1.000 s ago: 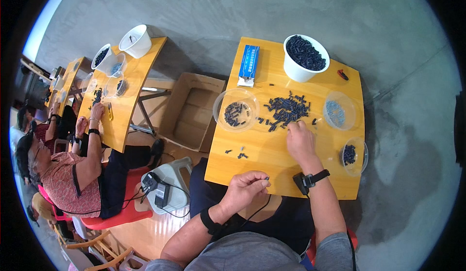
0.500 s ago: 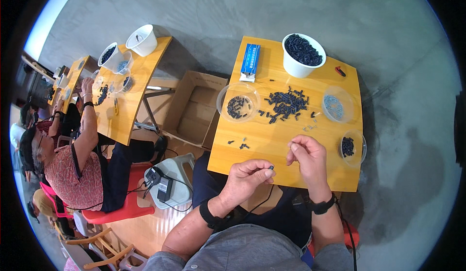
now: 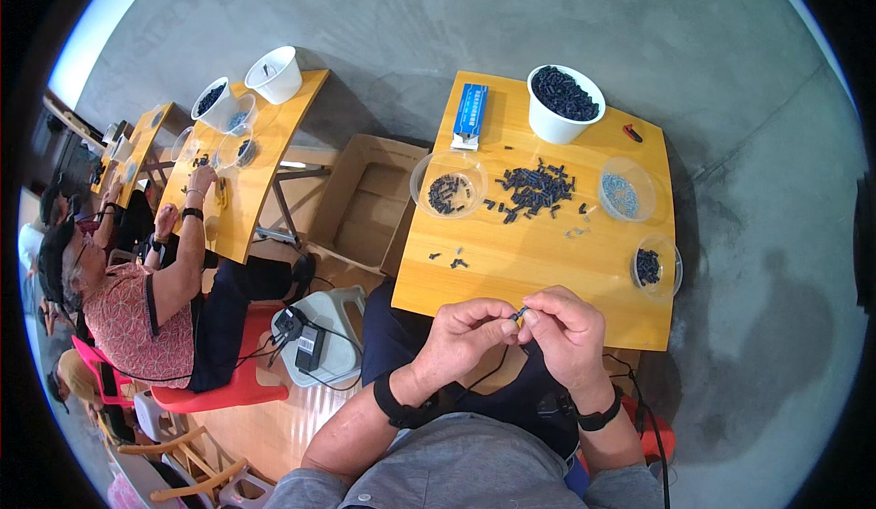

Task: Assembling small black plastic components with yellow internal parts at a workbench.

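Fingers of my left hand (image 3: 467, 334) are pinched round a small dark cylindrical piece (image 3: 517, 316), above the near edge of the wooden table (image 3: 538, 276). Thumb and forefinger of my right hand (image 3: 568, 331) meet at the same piece from the other side. Whatever else the right fingers grip is too small to make out. Beyond my hands lies a heap of short black pieces (image 3: 536, 190), with a few tiny pale pieces (image 3: 577, 231) near it. Several loose black bits (image 3: 458, 263) rest at the left.
Clear tubs stand left (image 3: 472, 194) and right (image 3: 647, 197), another (image 3: 672, 267) at the right edge. A white bucket (image 3: 554, 130) of black pieces, a blue box (image 3: 470, 112) and a red-handled tool (image 3: 631, 132) are farther back. A person (image 3: 137, 327) works at the left table.
My right hand has come down and left, from apart to touching the piece at my left fingertips. At the left table, the other person's arm has shifted nearer and rightward.
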{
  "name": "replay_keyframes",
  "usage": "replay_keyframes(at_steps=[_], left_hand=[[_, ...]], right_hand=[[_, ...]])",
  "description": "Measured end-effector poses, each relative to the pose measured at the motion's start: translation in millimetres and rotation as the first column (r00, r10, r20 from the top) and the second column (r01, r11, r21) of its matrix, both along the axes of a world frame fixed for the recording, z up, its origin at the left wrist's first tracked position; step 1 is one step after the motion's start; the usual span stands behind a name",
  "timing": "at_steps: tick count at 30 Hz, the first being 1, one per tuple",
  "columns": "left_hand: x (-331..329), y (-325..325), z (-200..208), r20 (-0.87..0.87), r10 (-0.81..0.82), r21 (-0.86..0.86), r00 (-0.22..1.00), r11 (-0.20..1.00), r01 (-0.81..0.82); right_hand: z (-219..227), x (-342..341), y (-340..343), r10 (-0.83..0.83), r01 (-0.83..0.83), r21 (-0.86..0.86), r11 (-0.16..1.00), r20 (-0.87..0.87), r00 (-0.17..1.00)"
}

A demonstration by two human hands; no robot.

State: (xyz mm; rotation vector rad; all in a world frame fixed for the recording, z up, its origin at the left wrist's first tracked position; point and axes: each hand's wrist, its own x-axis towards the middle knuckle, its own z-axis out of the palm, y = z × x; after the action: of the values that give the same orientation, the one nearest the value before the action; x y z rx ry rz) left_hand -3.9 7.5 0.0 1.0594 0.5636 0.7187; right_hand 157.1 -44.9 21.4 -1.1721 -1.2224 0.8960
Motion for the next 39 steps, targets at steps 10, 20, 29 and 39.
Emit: replay_keyframes(at_steps=[10,20,29,39], left_hand=[[0.2,5.3,-2.0,-0.01,-0.01,-0.013,1.0,1.0,0.01],[-1.1,15.8,-2.5,0.075,-0.088,-0.088,0.993,0.992,0.094],[0.4,21.7,-2.7,0.094,-0.121,-0.134,0.988,0.982,0.133],[2.2,24.1,-3.0,0.133,-0.135,-0.235,0.982,0.958,0.164]], right_hand=[[-0.2,1.2,6.1,-0.006,0.004,0.021,1.0,0.095,0.995],[-5.0,6.7,13.9,0.068,-0.069,0.021,0.997,0.047,0.997],[-8.9,11.5,18.9,0.107,-0.108,0.019,0.994,0.006,0.994],[-10.2,14.0,21.0,0.109,-0.109,0.021,0.994,0.011,0.994]])
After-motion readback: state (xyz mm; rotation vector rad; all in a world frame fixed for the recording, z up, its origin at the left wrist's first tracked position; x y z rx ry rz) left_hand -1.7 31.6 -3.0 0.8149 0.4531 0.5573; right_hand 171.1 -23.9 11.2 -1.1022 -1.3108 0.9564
